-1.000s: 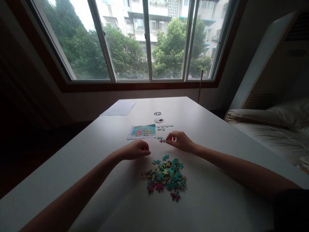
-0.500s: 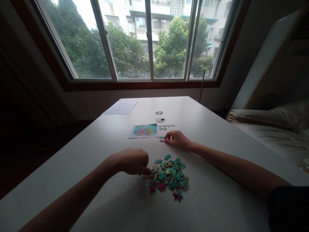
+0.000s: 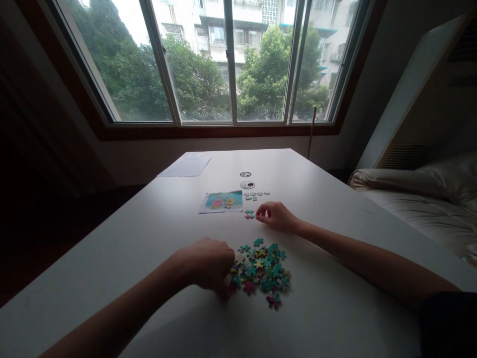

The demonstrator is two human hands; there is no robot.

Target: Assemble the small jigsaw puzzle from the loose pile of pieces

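A loose pile of jigsaw puzzle pieces (image 3: pixel 266 266), mostly teal with some pink and yellow, lies on the white table (image 3: pixel 328 298). My left hand (image 3: pixel 212 263) reaches down at the pile's left edge, fingers drawn together and pointing at the tabletop; what they hold, if anything, is hidden. Farther off, my right hand (image 3: pixel 276 217) rests with thumb and fingertips curled together, just right of a small group of puzzle pieces (image 3: pixel 249 215), teal above and pink at lower left. No piece shows in its fingers. Left of that group lies a cartoon picture sheet (image 3: pixel 224 201).
Behind the small group sit rows of pale puzzle pieces (image 3: pixel 257 194). Beyond them are two round dark-rimmed discs (image 3: pixel 247 185). Paper sheets (image 3: pixel 186 165) lie at the far left corner. A cushioned seat (image 3: pixel 417 199) stands right of the table, with a window (image 3: pixel 231 74) ahead.
My left hand has come down toward me along the pile's left edge, fingers now lower. My right hand has drawn slightly right, off the small group of puzzle pieces.
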